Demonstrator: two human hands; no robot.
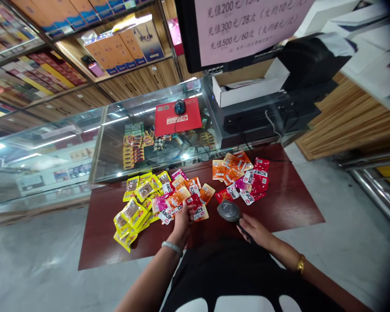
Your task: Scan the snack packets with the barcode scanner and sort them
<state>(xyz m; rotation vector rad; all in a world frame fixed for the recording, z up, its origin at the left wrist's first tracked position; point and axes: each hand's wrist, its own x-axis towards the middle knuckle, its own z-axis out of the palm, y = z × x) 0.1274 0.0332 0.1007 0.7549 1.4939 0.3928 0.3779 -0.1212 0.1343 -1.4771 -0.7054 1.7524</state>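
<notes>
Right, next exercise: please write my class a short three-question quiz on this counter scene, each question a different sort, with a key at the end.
1. Multiple choice: what does the right hand hold?
A) a pen
B) a handheld scanner
C) a phone

2. True or false: the black mouse rests on the red mat.

3. Fill in the gap: as the camera sees it, the yellow packets lie to the ____ of the handheld scanner.

Key: 1. B; 2. True; 3. left
</notes>
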